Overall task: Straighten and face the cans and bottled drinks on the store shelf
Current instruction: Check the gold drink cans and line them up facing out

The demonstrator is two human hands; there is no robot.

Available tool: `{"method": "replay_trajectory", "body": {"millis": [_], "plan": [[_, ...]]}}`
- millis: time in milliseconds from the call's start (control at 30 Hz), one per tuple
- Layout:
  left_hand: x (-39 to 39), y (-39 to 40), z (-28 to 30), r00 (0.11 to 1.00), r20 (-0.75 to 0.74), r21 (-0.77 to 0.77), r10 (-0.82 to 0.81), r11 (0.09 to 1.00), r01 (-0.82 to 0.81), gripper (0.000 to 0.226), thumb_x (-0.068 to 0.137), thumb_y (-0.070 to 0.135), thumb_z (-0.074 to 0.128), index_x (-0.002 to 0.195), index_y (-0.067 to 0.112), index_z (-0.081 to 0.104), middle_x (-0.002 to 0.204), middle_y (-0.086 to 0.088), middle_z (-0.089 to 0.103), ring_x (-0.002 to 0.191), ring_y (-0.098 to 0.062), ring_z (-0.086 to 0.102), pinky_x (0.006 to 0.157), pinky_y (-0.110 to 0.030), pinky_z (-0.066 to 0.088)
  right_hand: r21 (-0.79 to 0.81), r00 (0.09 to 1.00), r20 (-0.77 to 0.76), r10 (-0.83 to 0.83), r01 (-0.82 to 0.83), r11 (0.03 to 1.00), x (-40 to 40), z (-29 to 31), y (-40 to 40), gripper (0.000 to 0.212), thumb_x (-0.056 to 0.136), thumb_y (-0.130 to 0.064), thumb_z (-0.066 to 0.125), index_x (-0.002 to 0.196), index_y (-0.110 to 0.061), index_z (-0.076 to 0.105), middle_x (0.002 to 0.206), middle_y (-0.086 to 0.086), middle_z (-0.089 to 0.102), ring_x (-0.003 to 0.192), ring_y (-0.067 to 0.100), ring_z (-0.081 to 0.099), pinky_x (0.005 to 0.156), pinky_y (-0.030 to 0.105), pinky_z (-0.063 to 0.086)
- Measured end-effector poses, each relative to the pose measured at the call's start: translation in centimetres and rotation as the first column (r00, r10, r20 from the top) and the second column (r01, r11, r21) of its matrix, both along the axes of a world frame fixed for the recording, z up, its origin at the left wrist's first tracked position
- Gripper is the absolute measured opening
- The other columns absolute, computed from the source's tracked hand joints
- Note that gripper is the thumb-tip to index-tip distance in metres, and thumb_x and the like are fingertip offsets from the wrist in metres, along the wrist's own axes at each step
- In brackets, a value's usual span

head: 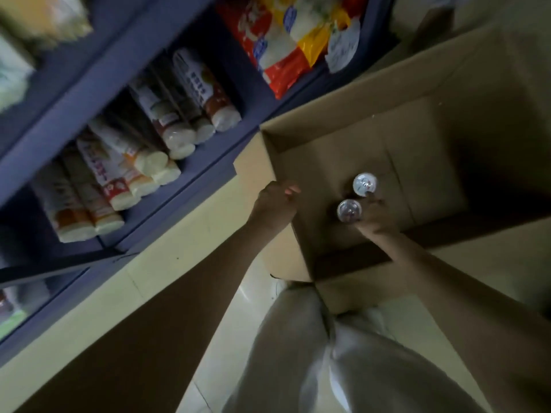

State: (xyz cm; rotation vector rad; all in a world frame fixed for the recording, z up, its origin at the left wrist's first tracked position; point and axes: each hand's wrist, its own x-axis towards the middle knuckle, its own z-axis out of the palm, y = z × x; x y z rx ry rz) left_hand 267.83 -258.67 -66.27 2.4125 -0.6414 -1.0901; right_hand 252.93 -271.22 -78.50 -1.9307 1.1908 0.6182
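Observation:
An open cardboard box [316,138] stands on the floor beside a blue store shelf [125,64]. Inside it two bottles stand upright, seen from above by their silvery caps: one cap [365,185] farther in, one cap [349,211] nearer. My right hand [376,217] reaches down into the box and its fingers curl against the two bottles. My left hand [275,201] grips the box's left wall at the rim. Rows of white-capped drink bottles [167,126] with orange and white labels fill the shelf.
Red, yellow and white snack bags [286,46] lie on the shelf section beyond the bottles. A handwritten paper tag [341,50] hangs there. The box's flaps [483,248] spread out to the right and toward me. My light trousers [328,353] and pale floor tiles are below.

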Motion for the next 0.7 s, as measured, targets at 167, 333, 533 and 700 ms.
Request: {"method": "replay_trajectory", "body": {"millis": [167, 333, 533, 700], "plan": [[2.1, 0.3, 17.5, 0.98, 0.163, -0.176, 0.115, 0.981, -0.086, 0.026, 0.088, -0.002, 0.046, 0.105, 0.003, 0.064, 0.114, -0.014, 0.062, 0.105, -0.028, 0.058, 0.083, -0.021, 0.037, -0.048, 0.972, 0.232, 0.041, -0.03, 0.998, 4.6, 23.5, -5.2, 0.059, 0.089, -0.01, 0.062, 0.14, -0.004, 0.036, 0.126, 0.017, 0.057, 0.112, 0.028, 0.056, 0.088, 0.027, 0.039], [7.2, 1.8, 45.2, 0.835, 0.493, -0.497, 0.243, 0.867, 0.042, 0.025, 0.084, -0.002, 0.045, 0.101, -0.001, 0.064, 0.101, -0.02, 0.064, 0.092, -0.033, 0.063, 0.079, -0.028, 0.04, -0.211, 0.684, 0.702, 0.201, -0.07, 0.975, 11.8, 56.3, -4.7, 0.047, 0.086, -0.003, 0.064, 0.129, -0.004, 0.046, 0.105, 0.009, 0.058, 0.084, 0.02, 0.059, 0.076, 0.029, 0.047], [11.3, 12.7, 77.1, 0.328, 0.777, -0.628, 0.537, 0.698, 0.344, 0.034, 0.074, 0.007, 0.037, 0.098, 0.0, 0.061, 0.104, -0.013, 0.054, 0.093, -0.018, 0.05, 0.083, -0.027, 0.042, -0.501, -0.013, 0.864, 0.503, -0.119, 0.857, 17.2, 89.7, 5.7, 0.037, 0.082, -0.019, 0.06, 0.115, -0.028, 0.046, 0.103, -0.01, 0.054, 0.09, -0.003, 0.054, 0.072, 0.012, 0.046], [11.5, 26.1, 90.1, -0.046, 0.754, -0.593, 0.656, 0.708, 0.384, 0.022, 0.077, 0.001, 0.045, 0.092, 0.0, 0.061, 0.101, -0.014, 0.053, 0.093, -0.021, 0.051, 0.079, -0.025, 0.041, -0.659, -0.4, 0.696, 0.596, -0.026, 0.752, 20.5, 103.4, 17.3, 0.033, 0.083, -0.019, 0.057, 0.113, -0.029, 0.048, 0.106, 0.0, 0.058, 0.096, 0.004, 0.055, 0.073, 0.013, 0.048]]}}
